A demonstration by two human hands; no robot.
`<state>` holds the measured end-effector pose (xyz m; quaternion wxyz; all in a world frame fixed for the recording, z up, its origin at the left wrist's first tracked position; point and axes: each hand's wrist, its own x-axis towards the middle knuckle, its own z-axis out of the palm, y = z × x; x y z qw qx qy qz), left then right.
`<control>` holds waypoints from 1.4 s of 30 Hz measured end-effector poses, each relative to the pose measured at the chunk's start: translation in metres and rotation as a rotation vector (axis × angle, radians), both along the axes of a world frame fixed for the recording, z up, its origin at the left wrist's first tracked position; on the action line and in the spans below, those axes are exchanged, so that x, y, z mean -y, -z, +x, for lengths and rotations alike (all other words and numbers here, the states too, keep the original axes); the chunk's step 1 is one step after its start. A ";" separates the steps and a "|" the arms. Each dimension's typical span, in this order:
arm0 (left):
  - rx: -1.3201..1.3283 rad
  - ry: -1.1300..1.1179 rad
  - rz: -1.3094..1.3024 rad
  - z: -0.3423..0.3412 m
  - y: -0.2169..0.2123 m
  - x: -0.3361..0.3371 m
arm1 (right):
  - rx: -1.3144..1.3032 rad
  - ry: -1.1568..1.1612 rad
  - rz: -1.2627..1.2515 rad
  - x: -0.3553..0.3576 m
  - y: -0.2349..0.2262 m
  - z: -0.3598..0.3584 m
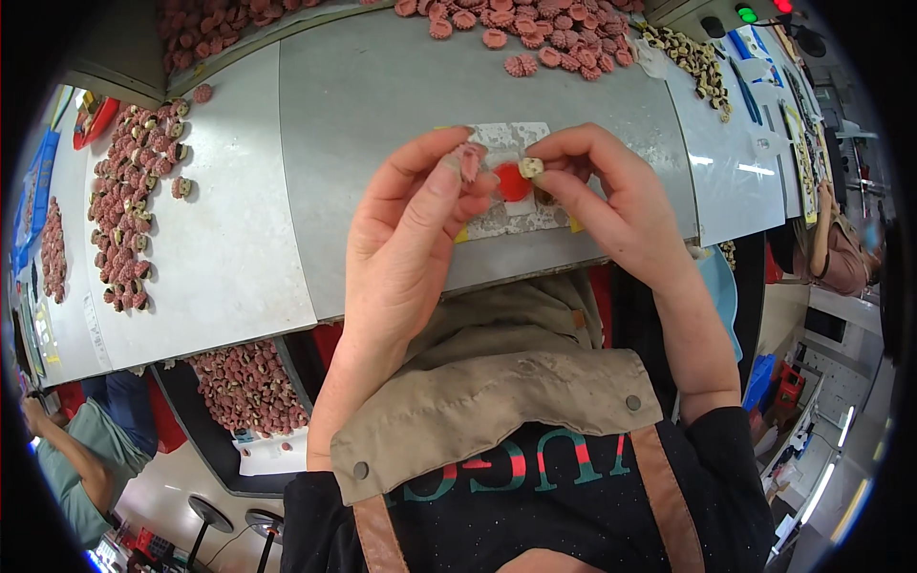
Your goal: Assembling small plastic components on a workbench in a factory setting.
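Between the thumb and fingers of my left hand (401, 215) is a small pink ridged piece (469, 162), tilted on its edge. My right hand (616, 196) pinches a little cream-and-dark block (531, 168) between thumb and forefinger. The two pieces are held a short way apart, level with each other. Beneath them a stained whitish board (501, 137) lies on the grey worktop (373, 86), with a round red disc (514, 183) at its middle. My fingers partly cover the board.
Loose pink pieces (554, 33) lie at the far side, cream-and-dark blocks (693, 62) at far right. Joined pieces (134, 191) form a long heap on the left. A black bin (215, 449) of pieces stands below the table's edge. Co-workers sit at both sides.
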<state>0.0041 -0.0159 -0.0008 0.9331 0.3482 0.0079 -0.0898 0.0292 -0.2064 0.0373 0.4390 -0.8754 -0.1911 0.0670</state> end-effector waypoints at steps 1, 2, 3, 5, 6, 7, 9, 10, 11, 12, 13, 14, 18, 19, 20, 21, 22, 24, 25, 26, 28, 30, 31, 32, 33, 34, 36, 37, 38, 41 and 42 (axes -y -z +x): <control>-0.006 0.024 -0.005 0.000 -0.001 0.000 | -0.070 0.043 0.137 0.001 0.003 -0.002; -0.001 0.027 0.000 0.000 -0.001 0.001 | -0.141 0.085 0.274 0.001 0.004 -0.004; -0.001 0.037 0.029 0.000 0.000 0.001 | -0.137 0.086 0.280 -0.001 0.002 -0.006; 0.001 0.051 0.064 0.000 -0.001 0.002 | -0.155 0.050 0.462 -0.009 -0.004 -0.008; -0.005 0.055 0.062 0.000 -0.003 0.004 | -0.152 0.050 0.469 -0.011 -0.004 -0.007; -0.012 0.060 0.059 0.000 -0.004 0.006 | -0.075 -0.002 0.426 -0.012 -0.004 -0.006; -0.016 0.059 0.090 0.001 -0.003 0.007 | 0.002 -0.051 0.386 -0.016 -0.005 -0.003; -0.022 0.056 0.115 0.002 -0.002 0.007 | 0.096 -0.081 0.260 -0.018 -0.007 -0.001; -0.024 0.058 0.118 0.002 0.000 0.008 | 0.189 -0.109 0.133 -0.019 -0.007 0.000; -0.037 0.040 0.114 0.002 -0.001 0.008 | 0.193 -0.109 0.137 -0.020 -0.007 -0.001; -0.051 0.023 0.109 0.001 -0.001 0.008 | 0.213 -0.090 0.149 -0.021 -0.006 -0.002; -0.049 0.022 0.113 -0.001 0.000 0.011 | 0.233 -0.070 0.162 -0.022 -0.005 -0.004; 0.249 -0.242 0.345 -0.002 0.007 0.017 | -0.059 0.043 0.377 -0.027 -0.002 -0.008; 0.283 -0.253 0.350 -0.002 0.007 0.017 | 0.047 0.002 0.296 -0.023 -0.001 -0.007; 0.284 -0.254 0.351 -0.001 0.006 0.015 | 0.152 -0.039 0.215 -0.020 -0.001 -0.006; 0.209 -0.169 0.326 -0.001 0.004 0.014 | 0.154 -0.041 0.216 -0.020 -0.004 -0.005; 0.134 -0.083 0.301 -0.001 0.002 0.013 | 0.248 -0.053 0.164 -0.020 -0.009 -0.003; 0.133 -0.050 0.291 -0.001 -0.003 0.011 | 0.344 -0.061 0.110 -0.020 -0.012 -0.001; 0.131 -0.014 0.281 -0.002 -0.005 0.012 | 0.416 -0.139 0.085 -0.020 -0.010 0.002; 0.132 -0.011 0.280 -0.003 -0.007 0.013 | 0.486 -0.218 0.060 -0.020 -0.009 0.003; 0.117 -0.055 0.296 -0.005 -0.009 0.015 | 0.503 -0.197 0.054 -0.019 -0.010 0.003; 0.177 -0.091 0.362 -0.008 -0.004 0.020 | 0.520 -0.179 0.051 -0.019 -0.008 0.005; 0.240 -0.127 0.427 -0.008 -0.002 0.021 | 0.523 -0.176 0.051 -0.020 -0.005 0.007; 0.240 -0.130 0.430 -0.008 -0.002 0.022 | 0.526 -0.173 0.051 -0.021 -0.002 0.009; 0.238 -0.129 0.444 -0.008 -0.002 0.023 | 0.524 -0.173 0.051 -0.021 -0.002 0.010; 0.236 -0.129 0.458 -0.008 -0.001 0.023 | 0.550 -0.176 0.031 -0.023 -0.001 0.011; 0.227 -0.112 0.468 -0.006 -0.002 0.021 | 0.573 -0.182 0.010 -0.024 0.000 0.012; 0.219 -0.096 0.480 -0.006 -0.002 0.020 | 0.595 -0.178 0.010 -0.025 0.001 0.013; 0.219 -0.098 0.480 -0.005 -0.002 0.020 | 0.618 -0.175 0.011 -0.026 0.002 0.013; 0.212 -0.069 0.511 -0.007 -0.003 0.017 | 0.644 -0.179 0.003 -0.028 0.000 0.012; 0.201 -0.074 0.503 -0.006 -0.002 0.016 | 0.659 -0.182 0.001 -0.029 0.000 0.012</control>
